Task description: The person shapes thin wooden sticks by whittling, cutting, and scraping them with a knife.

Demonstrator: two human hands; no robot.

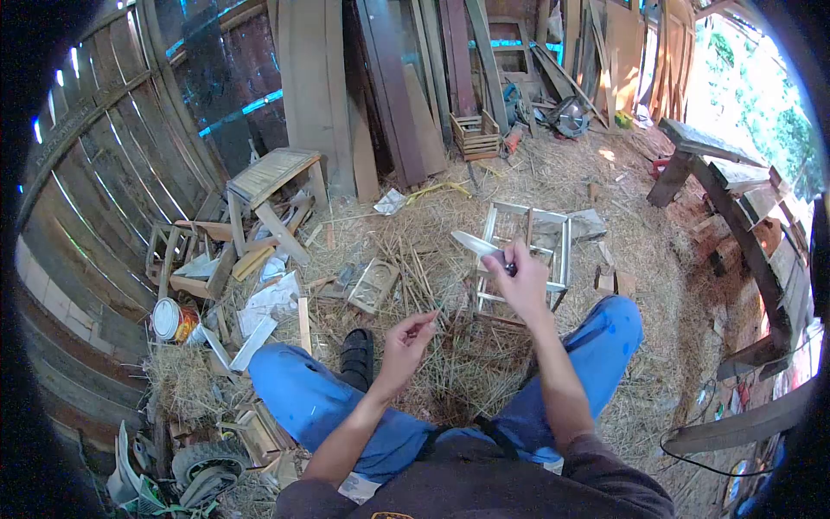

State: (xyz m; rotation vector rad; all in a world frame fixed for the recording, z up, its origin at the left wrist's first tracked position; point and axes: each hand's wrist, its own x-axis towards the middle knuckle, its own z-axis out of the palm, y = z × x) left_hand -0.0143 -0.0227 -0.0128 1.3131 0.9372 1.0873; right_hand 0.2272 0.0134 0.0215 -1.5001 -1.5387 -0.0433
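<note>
A knife is gripped in my right hand (525, 281), its wide pale blade (473, 243) pointing up and to the left. My left hand (405, 348) is lower and to the left, thumb and fingertips pinched together. A thin greenish strip (439, 308) seems to stick out from that pinch; it is too small to make out well. The two hands are apart. Behind my right hand stands a small frame of pale wooden bars (565, 251), partly hidden by the hand. Thin sticks (418, 275) lie on the ground beyond my left hand.
Straw and shavings (415, 227) cover the ground. A wooden stool (275, 177), scrap wood and a paint can (170, 320) are at left. A slatted crate (475, 137) stands by boards leaning on the back wall. A rough timber bench (752, 216) is at right.
</note>
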